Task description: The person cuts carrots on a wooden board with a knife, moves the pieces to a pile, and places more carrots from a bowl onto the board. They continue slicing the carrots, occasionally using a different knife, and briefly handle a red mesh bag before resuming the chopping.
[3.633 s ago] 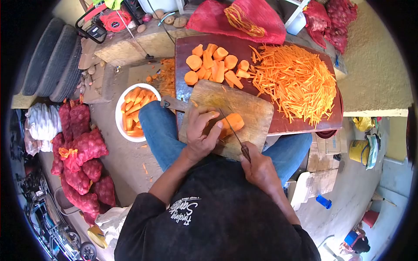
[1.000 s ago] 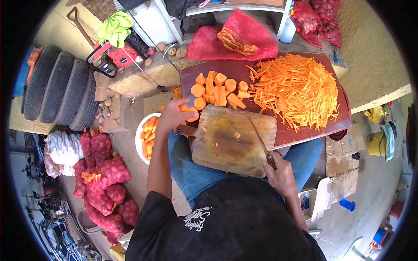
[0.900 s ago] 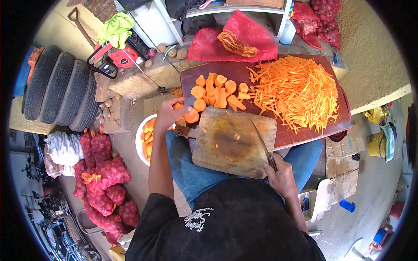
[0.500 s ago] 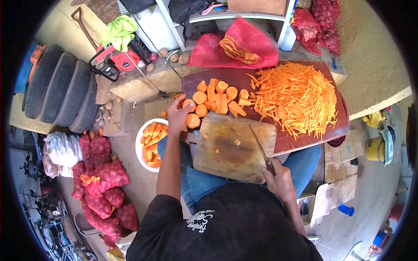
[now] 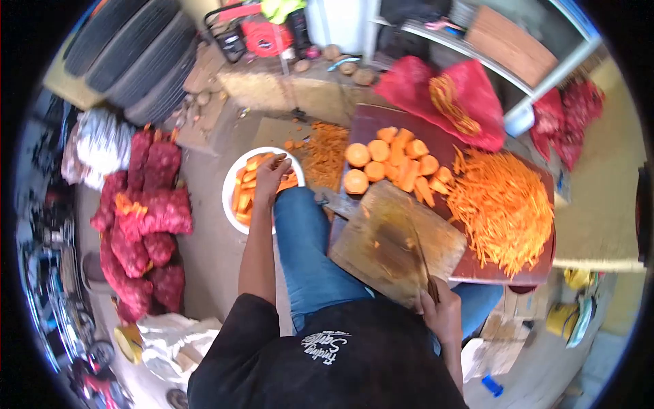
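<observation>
My left hand [image 5: 271, 178] is over the white basin [image 5: 229, 210] on the floor, beside my knee, with its fingers bent and apart. Peeled carrot pieces [image 5: 244, 198] fill that basin, and nothing shows in the hand. In my right hand [image 5: 439, 307] is a knife [image 5: 421, 255], its blade lying along the worn wooden cutting board [image 5: 361, 245] across my lap. Small orange scraps dot the board. Just beyond it, thick carrot chunks [image 5: 379, 150] are grouped on the dark red table [image 5: 371, 117]. To their right rises a big heap of carrot strips [image 5: 504, 211].
A red mesh sack [image 5: 409, 85] with yellow cord lies at the table's far edge. Orange peelings [image 5: 325, 153] litter the floor between basin and table. Filled red mesh sacks [image 5: 146, 232] are piled at left, below stacked tires [image 5: 139, 51]. A metal shelf [image 5: 470, 48] stands behind.
My left hand has gone from the carrot chunks on the table to the basin at left. The view has turned leftward. The knife stays in my right hand over the board.
</observation>
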`<state>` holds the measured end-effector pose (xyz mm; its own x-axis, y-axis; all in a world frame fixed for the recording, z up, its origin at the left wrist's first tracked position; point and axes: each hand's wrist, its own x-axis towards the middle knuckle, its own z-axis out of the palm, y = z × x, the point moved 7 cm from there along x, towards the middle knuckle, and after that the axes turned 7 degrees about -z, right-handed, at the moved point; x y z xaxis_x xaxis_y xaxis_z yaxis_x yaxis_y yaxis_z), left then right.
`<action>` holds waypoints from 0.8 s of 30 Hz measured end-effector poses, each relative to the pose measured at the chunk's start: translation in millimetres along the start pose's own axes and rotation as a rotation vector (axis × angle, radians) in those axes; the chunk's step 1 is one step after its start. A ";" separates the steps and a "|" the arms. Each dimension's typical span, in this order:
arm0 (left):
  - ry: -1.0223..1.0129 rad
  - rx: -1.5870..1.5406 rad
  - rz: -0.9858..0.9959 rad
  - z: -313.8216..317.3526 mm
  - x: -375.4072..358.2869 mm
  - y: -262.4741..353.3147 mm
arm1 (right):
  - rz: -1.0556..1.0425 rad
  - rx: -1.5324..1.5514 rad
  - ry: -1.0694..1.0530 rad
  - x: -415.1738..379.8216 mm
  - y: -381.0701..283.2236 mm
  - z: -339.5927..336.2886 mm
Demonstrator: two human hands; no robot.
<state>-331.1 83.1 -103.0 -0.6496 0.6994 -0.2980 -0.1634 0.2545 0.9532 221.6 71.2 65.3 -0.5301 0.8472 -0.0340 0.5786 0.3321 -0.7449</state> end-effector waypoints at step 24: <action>0.428 1.045 0.106 -99.1 33.7 -192.2 | 0.200 -0.319 -0.356 9.9 -4.9 24.0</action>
<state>-395.2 -8.5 -291.1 -0.8564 0.5160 0.0149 0.4774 0.7808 0.4030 198.7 68.0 52.7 -0.5362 0.7318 -0.4208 0.8207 0.3352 -0.4627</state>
